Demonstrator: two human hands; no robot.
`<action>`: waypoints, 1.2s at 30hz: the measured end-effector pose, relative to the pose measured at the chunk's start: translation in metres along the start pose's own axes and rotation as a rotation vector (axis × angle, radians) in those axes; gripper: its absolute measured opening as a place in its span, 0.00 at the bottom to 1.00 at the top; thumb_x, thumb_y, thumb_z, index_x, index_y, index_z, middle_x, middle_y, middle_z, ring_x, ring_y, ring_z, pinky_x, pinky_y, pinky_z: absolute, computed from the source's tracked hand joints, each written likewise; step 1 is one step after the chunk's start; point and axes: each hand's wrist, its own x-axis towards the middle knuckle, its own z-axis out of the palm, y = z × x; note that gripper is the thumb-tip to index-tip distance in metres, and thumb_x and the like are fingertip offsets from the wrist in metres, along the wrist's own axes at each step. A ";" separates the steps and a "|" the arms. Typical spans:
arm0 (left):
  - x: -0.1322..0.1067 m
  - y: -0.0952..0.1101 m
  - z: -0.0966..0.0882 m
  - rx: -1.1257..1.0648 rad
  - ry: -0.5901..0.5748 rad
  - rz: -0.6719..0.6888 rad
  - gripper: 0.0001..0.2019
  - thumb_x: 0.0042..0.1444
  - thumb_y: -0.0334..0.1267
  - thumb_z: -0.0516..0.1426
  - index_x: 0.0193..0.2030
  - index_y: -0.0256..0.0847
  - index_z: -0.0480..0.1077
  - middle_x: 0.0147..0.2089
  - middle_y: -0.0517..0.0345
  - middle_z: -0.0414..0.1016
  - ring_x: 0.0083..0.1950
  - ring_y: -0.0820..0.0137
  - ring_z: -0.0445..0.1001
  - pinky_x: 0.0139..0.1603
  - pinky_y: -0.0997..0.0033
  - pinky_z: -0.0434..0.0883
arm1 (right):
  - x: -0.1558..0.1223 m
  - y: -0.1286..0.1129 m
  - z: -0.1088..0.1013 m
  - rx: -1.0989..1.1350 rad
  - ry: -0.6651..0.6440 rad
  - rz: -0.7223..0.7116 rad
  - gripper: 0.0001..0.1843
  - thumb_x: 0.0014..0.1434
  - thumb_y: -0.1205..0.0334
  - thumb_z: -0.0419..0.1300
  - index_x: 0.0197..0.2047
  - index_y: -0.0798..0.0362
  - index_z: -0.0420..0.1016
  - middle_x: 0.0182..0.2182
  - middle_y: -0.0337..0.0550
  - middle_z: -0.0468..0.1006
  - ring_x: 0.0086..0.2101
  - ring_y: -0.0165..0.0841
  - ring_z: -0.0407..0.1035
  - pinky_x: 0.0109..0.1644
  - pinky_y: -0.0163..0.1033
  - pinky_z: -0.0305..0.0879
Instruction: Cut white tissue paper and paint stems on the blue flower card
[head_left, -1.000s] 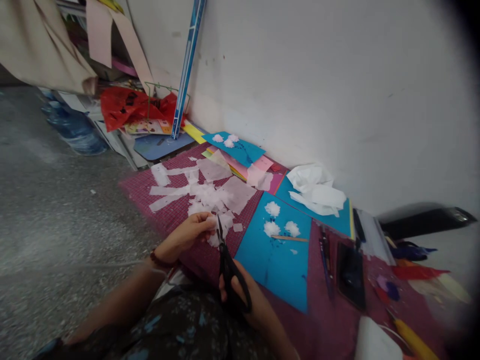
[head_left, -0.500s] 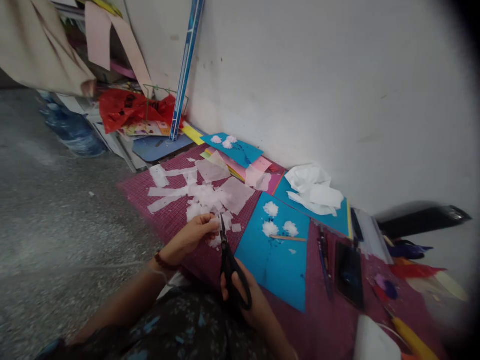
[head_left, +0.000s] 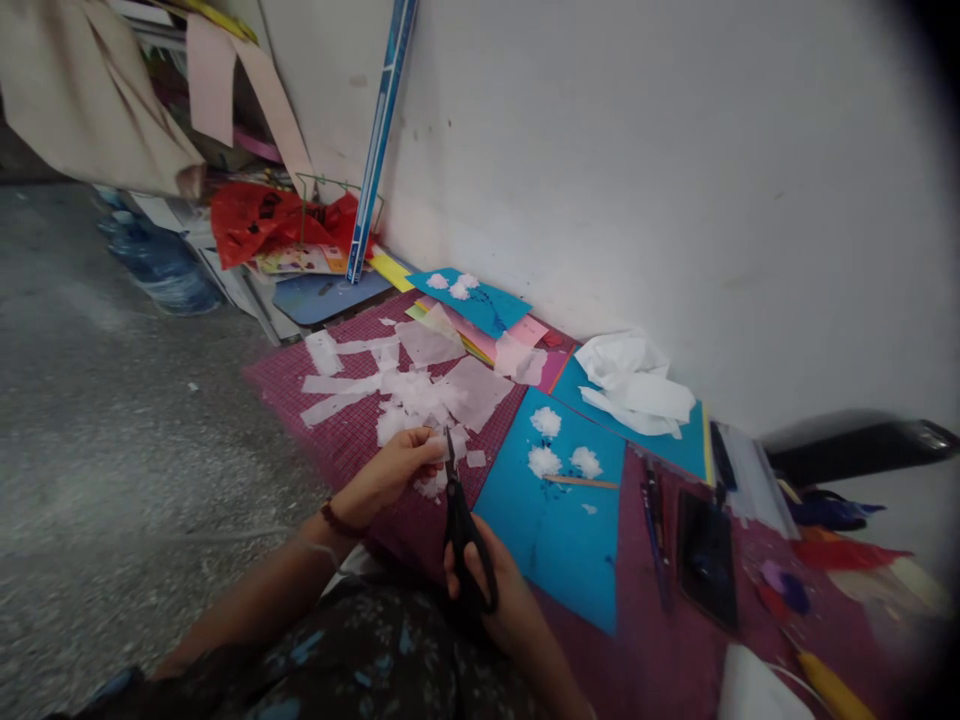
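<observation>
My right hand [head_left: 499, 585] is wrapped round the handles of black scissors [head_left: 456, 515], whose blades point up and away from me. My left hand [head_left: 401, 462] pinches a small piece of thin white tissue paper [head_left: 440, 446] right beside the blade tips. Just beyond the hands lies a heap of cut white tissue bits [head_left: 416, 395], with strips and squares of the same paper around it. To the right, a blue sheet [head_left: 574, 550] carries three fluffy white tufts [head_left: 544, 462] and a thin wooden stick [head_left: 581, 482].
A second blue sheet with tufts [head_left: 487, 305] lies on coloured papers at the back. Crumpled white tissue [head_left: 634, 385] rests by the wall. Brushes [head_left: 655, 530] and a black phone-like slab [head_left: 706, 555] lie on the right of the purple cloth [head_left: 349, 450]. A large water bottle [head_left: 161, 265] stands on the floor.
The scissors' handles have drawn closer together and the blades have narrowed at the tissue paper. The whole view has shifted slightly; the left hand keeps its pinch.
</observation>
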 end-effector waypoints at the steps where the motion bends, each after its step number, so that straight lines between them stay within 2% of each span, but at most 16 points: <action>1: 0.001 0.001 -0.001 0.015 0.007 0.008 0.19 0.47 0.52 0.63 0.27 0.39 0.63 0.22 0.65 0.65 0.20 0.80 0.61 0.22 0.79 0.58 | 0.000 0.002 -0.001 0.006 -0.028 -0.021 0.33 0.60 0.27 0.52 0.41 0.53 0.68 0.25 0.36 0.68 0.24 0.27 0.58 0.29 0.34 0.53; 5: 0.004 0.003 -0.004 0.113 0.049 0.075 0.17 0.49 0.51 0.61 0.27 0.40 0.63 0.22 0.65 0.65 0.20 0.79 0.60 0.22 0.78 0.56 | -0.002 0.004 -0.006 0.023 -0.080 -0.056 0.33 0.62 0.28 0.49 0.43 0.53 0.70 0.28 0.40 0.69 0.27 0.30 0.60 0.33 0.37 0.56; 9: 0.008 0.007 -0.008 0.281 0.100 0.184 0.17 0.52 0.52 0.58 0.25 0.41 0.62 0.22 0.64 0.64 0.22 0.77 0.60 0.24 0.76 0.58 | -0.006 0.003 -0.008 0.045 -0.028 -0.054 0.33 0.62 0.28 0.48 0.41 0.52 0.74 0.29 0.44 0.71 0.31 0.35 0.63 0.37 0.41 0.60; 11: 0.011 0.012 -0.013 0.398 0.135 0.241 0.18 0.55 0.52 0.57 0.23 0.40 0.64 0.22 0.63 0.63 0.24 0.74 0.61 0.26 0.74 0.59 | -0.006 0.008 -0.008 0.165 0.015 -0.023 0.32 0.61 0.29 0.51 0.41 0.51 0.76 0.29 0.44 0.71 0.29 0.35 0.63 0.36 0.42 0.61; 13: 0.014 0.019 -0.020 0.523 0.196 0.306 0.18 0.57 0.51 0.55 0.24 0.40 0.67 0.24 0.59 0.66 0.28 0.70 0.65 0.31 0.71 0.64 | -0.003 0.015 -0.008 0.385 0.048 0.007 0.30 0.59 0.30 0.56 0.43 0.49 0.76 0.30 0.42 0.71 0.27 0.33 0.63 0.35 0.42 0.62; 15: 0.021 0.030 -0.031 0.637 0.268 0.381 0.13 0.58 0.45 0.54 0.29 0.40 0.72 0.32 0.54 0.73 0.38 0.64 0.70 0.43 0.64 0.69 | 0.000 0.023 -0.008 0.567 0.064 0.024 0.29 0.58 0.32 0.59 0.47 0.48 0.74 0.31 0.41 0.72 0.26 0.31 0.63 0.35 0.40 0.62; 16: 0.026 0.036 -0.037 0.687 0.294 0.416 0.10 0.58 0.42 0.55 0.33 0.40 0.74 0.38 0.51 0.75 0.45 0.61 0.71 0.52 0.59 0.68 | 0.001 0.026 -0.009 0.614 0.061 0.028 0.28 0.58 0.34 0.61 0.48 0.48 0.74 0.31 0.40 0.73 0.26 0.31 0.63 0.35 0.40 0.62; 18: 0.039 0.047 -0.047 0.769 0.307 0.467 0.11 0.54 0.34 0.56 0.41 0.41 0.77 0.52 0.47 0.75 0.59 0.54 0.67 0.65 0.50 0.59 | 0.002 0.029 -0.010 0.642 0.051 0.020 0.27 0.58 0.36 0.63 0.50 0.49 0.73 0.31 0.40 0.74 0.26 0.30 0.64 0.34 0.39 0.62; 20: 0.053 0.055 -0.055 0.826 0.282 0.482 0.15 0.50 0.29 0.58 0.44 0.43 0.78 0.61 0.46 0.71 0.67 0.49 0.59 0.70 0.41 0.50 | 0.002 0.028 -0.012 0.626 0.049 0.002 0.28 0.58 0.37 0.63 0.51 0.50 0.73 0.31 0.40 0.74 0.26 0.29 0.64 0.33 0.38 0.61; 22: 0.066 0.063 -0.060 0.850 0.241 0.474 0.12 0.47 0.28 0.60 0.38 0.44 0.80 0.63 0.47 0.71 0.69 0.46 0.57 0.70 0.36 0.47 | 0.002 0.025 -0.012 0.590 0.070 -0.021 0.28 0.59 0.36 0.62 0.50 0.50 0.73 0.31 0.40 0.74 0.26 0.29 0.64 0.32 0.37 0.60; 25: 0.076 0.074 -0.061 0.808 0.178 0.473 0.01 0.44 0.33 0.64 0.26 0.42 0.76 0.57 0.47 0.75 0.65 0.47 0.63 0.68 0.40 0.54 | 0.001 0.023 -0.013 0.550 0.090 -0.056 0.27 0.60 0.36 0.61 0.48 0.51 0.74 0.31 0.40 0.74 0.26 0.29 0.65 0.33 0.37 0.61; 27: 0.074 0.080 -0.060 0.727 0.159 0.482 0.08 0.45 0.40 0.65 0.23 0.40 0.73 0.53 0.47 0.77 0.58 0.53 0.69 0.62 0.50 0.64 | 0.001 0.022 -0.014 0.537 0.092 -0.072 0.27 0.60 0.37 0.61 0.48 0.52 0.74 0.31 0.41 0.74 0.26 0.29 0.65 0.32 0.37 0.60; 29: 0.064 0.084 -0.058 0.618 0.153 0.470 0.14 0.48 0.48 0.64 0.24 0.40 0.71 0.43 0.49 0.78 0.46 0.61 0.73 0.48 0.62 0.70 | 0.000 0.022 -0.014 0.502 0.098 -0.090 0.27 0.60 0.36 0.60 0.48 0.53 0.74 0.30 0.41 0.75 0.26 0.29 0.64 0.31 0.37 0.59; 32: 0.045 0.083 -0.051 0.438 0.148 0.416 0.18 0.51 0.54 0.62 0.28 0.40 0.68 0.28 0.59 0.71 0.30 0.72 0.69 0.31 0.73 0.66 | 0.000 0.019 -0.015 0.393 0.092 -0.121 0.30 0.61 0.34 0.58 0.49 0.54 0.74 0.28 0.42 0.74 0.25 0.30 0.63 0.31 0.38 0.57; 36: 0.025 0.074 -0.042 0.252 0.131 0.335 0.21 0.46 0.56 0.64 0.29 0.41 0.64 0.24 0.64 0.66 0.24 0.76 0.66 0.27 0.75 0.65 | -0.001 0.013 -0.015 0.269 -0.014 -0.148 0.35 0.58 0.31 0.58 0.50 0.55 0.73 0.29 0.43 0.74 0.25 0.30 0.63 0.30 0.38 0.56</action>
